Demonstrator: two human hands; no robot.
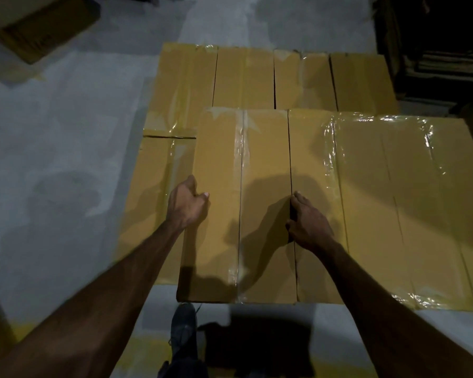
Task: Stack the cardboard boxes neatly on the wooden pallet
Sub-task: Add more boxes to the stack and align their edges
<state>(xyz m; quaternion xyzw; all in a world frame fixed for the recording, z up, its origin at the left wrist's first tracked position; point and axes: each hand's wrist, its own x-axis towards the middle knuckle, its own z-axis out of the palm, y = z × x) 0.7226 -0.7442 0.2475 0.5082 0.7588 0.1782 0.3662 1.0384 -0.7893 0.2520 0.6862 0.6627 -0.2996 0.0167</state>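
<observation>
Here, noted from left to right. Far left: grey concrete floor (pixel 66 148), with a loose cardboard box (pixel 36 25) lying well apart at the upper left corner. Next, lower-layer boxes (pixel 161 192) showing at the left edge of the stack, taped along their seams, sitting below the level of the top layer. Behind, a back row of boxes (pixel 273 77) set side by side with narrow dark gaps between them. Pallet not visible beneath the stack.

Left hand (pixel 187 205) pressed against the left long edge of the near box (pixel 241 203); thumb lying on the top face, fingers (pixel 191 184) curled down over the side, closed onto that edge. Near box lying flat on the top layer, its clear tape seam running lengthwise down the middle, its near end overhanging toward the camera.

Right hand (pixel 307 225) at the box's right long edge, fingers tucked down into the dark gap between this box and the neighbouring box (pixel 388 208); fingertips hidden in the gap, grip on that edge apparent. Neighbouring box just beside, glossy tape across its top.

Below the stack: one dark shoe (pixel 183 326) on the floor, yellow floor marking (pixel 148 353) near it.
</observation>
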